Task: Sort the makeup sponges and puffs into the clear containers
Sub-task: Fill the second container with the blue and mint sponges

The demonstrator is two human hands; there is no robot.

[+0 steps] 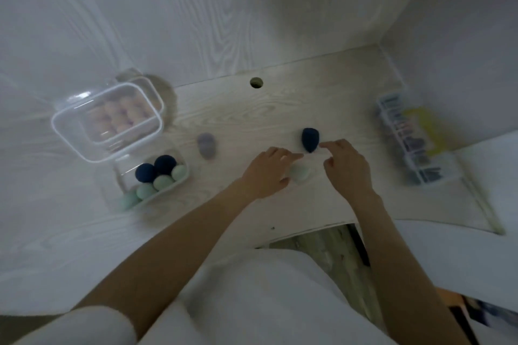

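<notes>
Head view showed the left hand [266,173] lying over a pale green sponge [300,173] on the desk [252,109], thumb and fingers around its left side; whether that grip had truly closed was hard to tell through the blur, though it looked like a light hold. The right hand [346,165] hovered just beside a navy sponge [309,139], forefinger stretched toward it, the other fingers loosely curled and holding nothing. That sponge stood a little beyond both hands, apparently untouched.

Left of them a grey sponge [207,144] lay alone on the desk. Farther left, an open clear box [183,176] already held navy and green sponges, and a lidded box [108,126] behind it held peach ones. A compartment tray [412,137] sat at the desk's far right.

These sponges were likely very light, soft and springy, so a gentle pinch across the fat middle should serve; squeezing the narrow tip might let one pop free or roll. Both loose pieces probably belonged in the open box with their colours.
</notes>
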